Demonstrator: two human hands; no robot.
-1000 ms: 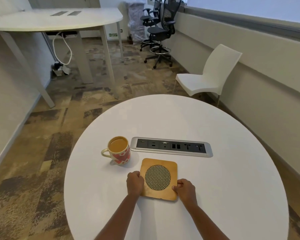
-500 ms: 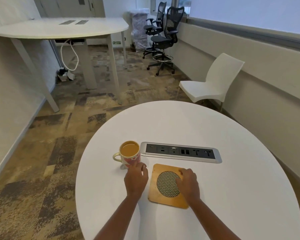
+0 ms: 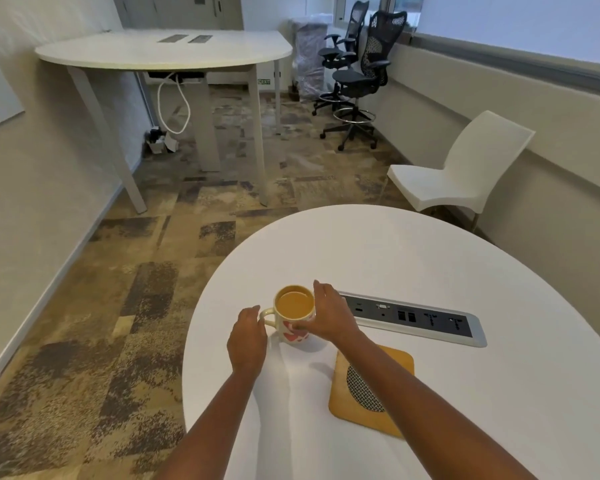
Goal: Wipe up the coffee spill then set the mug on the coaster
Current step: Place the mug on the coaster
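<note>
Ceramic mug [image 3: 293, 318] brims with tan coffee.

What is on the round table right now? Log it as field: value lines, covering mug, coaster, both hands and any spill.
mug: mug full of coffee, upright on the table, handle toward the left hand
coaster: coaster nearer the person and to the right of the mug, nothing standing on it
left hand: left hand at the handle
right hand: right hand open against the mug's right side
spill: none visible
cloth: none visible
power strip: power strip beyond the coaster
</note>
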